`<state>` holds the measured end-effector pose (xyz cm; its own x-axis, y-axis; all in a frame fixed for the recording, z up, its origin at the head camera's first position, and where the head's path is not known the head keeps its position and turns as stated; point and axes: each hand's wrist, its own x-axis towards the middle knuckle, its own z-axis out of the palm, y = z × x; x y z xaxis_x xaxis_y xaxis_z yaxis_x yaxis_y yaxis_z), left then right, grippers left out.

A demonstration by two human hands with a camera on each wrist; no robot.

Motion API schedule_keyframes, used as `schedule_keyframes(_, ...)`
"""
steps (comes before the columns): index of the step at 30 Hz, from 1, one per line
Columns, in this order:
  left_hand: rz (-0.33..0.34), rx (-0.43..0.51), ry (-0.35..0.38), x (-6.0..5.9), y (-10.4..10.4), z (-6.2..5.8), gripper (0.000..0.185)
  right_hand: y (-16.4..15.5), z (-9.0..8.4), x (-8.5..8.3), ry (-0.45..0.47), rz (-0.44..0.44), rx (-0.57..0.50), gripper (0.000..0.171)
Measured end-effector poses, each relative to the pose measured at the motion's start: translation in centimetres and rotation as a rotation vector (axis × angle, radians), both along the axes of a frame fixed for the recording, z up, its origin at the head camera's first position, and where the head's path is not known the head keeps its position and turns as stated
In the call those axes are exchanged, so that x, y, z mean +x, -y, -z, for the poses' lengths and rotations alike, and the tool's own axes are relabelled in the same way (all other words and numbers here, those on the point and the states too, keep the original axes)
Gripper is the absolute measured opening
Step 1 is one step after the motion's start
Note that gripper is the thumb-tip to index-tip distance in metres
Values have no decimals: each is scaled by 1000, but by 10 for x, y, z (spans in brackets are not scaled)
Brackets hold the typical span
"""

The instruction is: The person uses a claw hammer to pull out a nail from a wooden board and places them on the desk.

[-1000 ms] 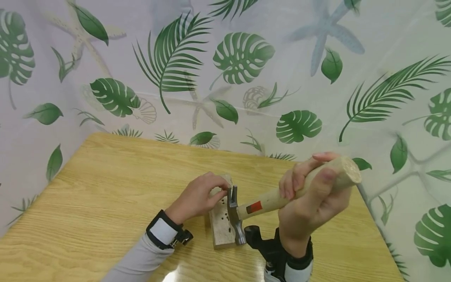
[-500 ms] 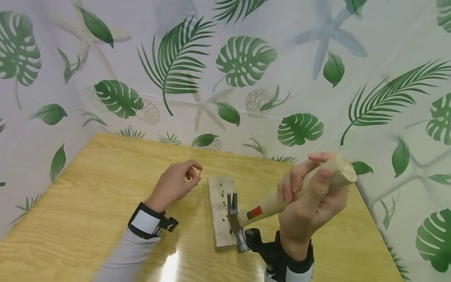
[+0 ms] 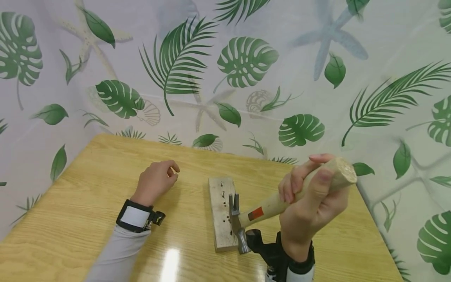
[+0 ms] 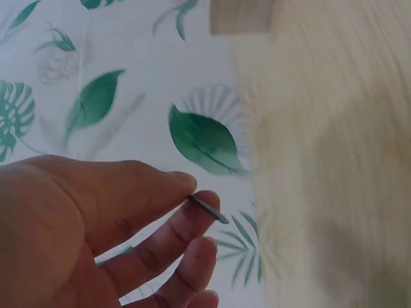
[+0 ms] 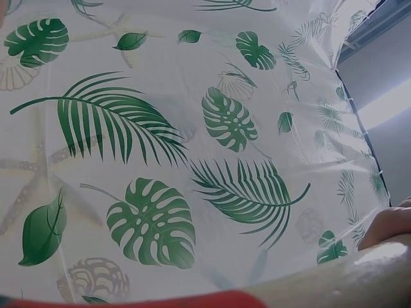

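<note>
My left hand (image 3: 155, 182) is off to the left of the wooden block, above the table. Between its thumb and forefinger it pinches a small dark nail (image 4: 210, 210), clear in the left wrist view. With my right hand (image 3: 310, 207) I grip the wooden handle of a claw hammer (image 3: 235, 219), handle end raised. The steel head overlaps the right side of the pale wooden block (image 3: 220, 231) in the head view, claw pointing away from me. Several dark holes or marks dot the block's top. The right wrist view catches part of the handle (image 5: 321, 279).
The block lies on a yellow wood-grain table (image 3: 105, 196). Leaf-patterned cloth (image 3: 197, 58) hangs behind the table and along its sides. Black straps with cameras sit on both wrists.
My left hand has come away from the block, moving left with the nail, so the block's far end now shows. The right hand and hammer have stayed nearly still.
</note>
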<state>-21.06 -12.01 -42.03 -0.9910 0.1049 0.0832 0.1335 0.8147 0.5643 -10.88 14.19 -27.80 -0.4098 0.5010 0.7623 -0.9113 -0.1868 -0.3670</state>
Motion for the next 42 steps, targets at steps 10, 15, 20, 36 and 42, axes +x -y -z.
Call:
schedule_keyframes(10,-111,-13,95,-8,39,17,23,0,1,-2,0,-1,21,27)
schedule_keyframes(15,-170,-6,89,-9,49,24,13,0,1,-1,4,-5,32,26)
schedule_keyframes(20,-230,16,83,-10,57,28,5,1,2,-1,17,-8,53,26)
schedule_keyframes(36,-293,49,60,-11,65,33,10,4,2,-4,20,20,95,26)
schedule_keyframes(42,-301,65,66,-12,65,33,11,3,4,-5,24,53,119,27)
